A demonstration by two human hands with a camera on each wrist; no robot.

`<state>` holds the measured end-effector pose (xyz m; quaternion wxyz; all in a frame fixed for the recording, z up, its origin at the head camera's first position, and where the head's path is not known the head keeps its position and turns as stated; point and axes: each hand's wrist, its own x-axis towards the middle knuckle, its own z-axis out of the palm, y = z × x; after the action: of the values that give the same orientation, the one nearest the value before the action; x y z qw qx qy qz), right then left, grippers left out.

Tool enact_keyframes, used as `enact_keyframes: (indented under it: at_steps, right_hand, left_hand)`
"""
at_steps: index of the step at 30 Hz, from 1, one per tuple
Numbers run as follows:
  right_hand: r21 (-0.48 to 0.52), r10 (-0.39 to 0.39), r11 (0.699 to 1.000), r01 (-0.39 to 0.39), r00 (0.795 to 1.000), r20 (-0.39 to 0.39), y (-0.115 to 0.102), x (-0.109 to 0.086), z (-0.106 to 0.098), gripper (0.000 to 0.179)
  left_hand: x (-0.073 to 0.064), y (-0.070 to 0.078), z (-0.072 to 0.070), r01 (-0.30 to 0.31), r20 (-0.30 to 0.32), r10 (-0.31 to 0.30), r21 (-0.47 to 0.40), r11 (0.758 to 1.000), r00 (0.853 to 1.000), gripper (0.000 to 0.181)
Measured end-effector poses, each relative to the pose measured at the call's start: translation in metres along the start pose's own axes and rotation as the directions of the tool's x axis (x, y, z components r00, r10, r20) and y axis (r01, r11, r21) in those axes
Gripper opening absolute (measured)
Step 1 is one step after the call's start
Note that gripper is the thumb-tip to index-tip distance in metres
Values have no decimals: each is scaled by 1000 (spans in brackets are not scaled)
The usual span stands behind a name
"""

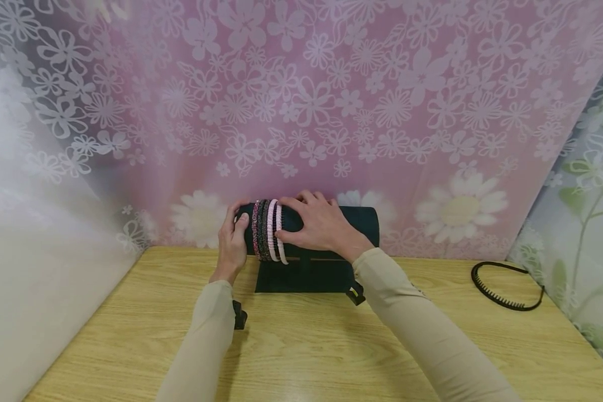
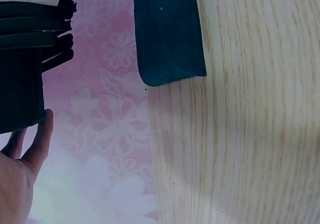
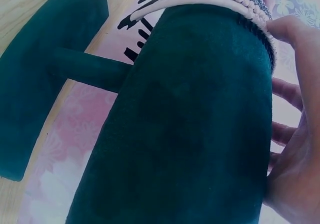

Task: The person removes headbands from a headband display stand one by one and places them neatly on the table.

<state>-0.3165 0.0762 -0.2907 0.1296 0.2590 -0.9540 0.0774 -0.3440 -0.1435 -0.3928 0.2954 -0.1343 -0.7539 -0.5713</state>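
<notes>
A dark green headband stand (image 1: 364, 223) has a horizontal padded roll on a post and a flat base (image 1: 301, 277). Round its left part sit several headbands: a pink glittery one (image 1: 255, 231), dark glittery ones (image 1: 264, 231) and pale pink ones (image 1: 271, 229) with dark teeth. My left hand (image 1: 233, 243) grips the roll's left end, thumb in front and fingers behind. My right hand (image 1: 319, 223) lies over the roll, its thumb and forefinger spread and touching the rightmost pale headband (image 3: 200, 2). In the right wrist view, the other fingers are partly hidden behind the roll.
A black toothed headband (image 1: 507, 301) lies at the right of the wooden table (image 1: 301, 346). Flower-patterned pink cloth (image 1: 301, 111) hangs behind, with pale cloth (image 1: 583, 240) on the right side. Black wrist devices (image 1: 355, 293) sit by both wrists.
</notes>
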Motion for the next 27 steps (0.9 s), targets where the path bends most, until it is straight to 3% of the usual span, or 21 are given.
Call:
enact_keyframes:
  at_steps: [21,27]
  right_hand:
    - [11,11,1000,-11,1000,2,6,-5,-3,74]
    - [18,5,1000,-5,1000,1,8,-7,-4,75]
  left_hand:
    - [1,-1,1,11,2,-11,-28,1000,1000,41]
    - [0,-1,0,8,3,-8,10,1000,1000,42]
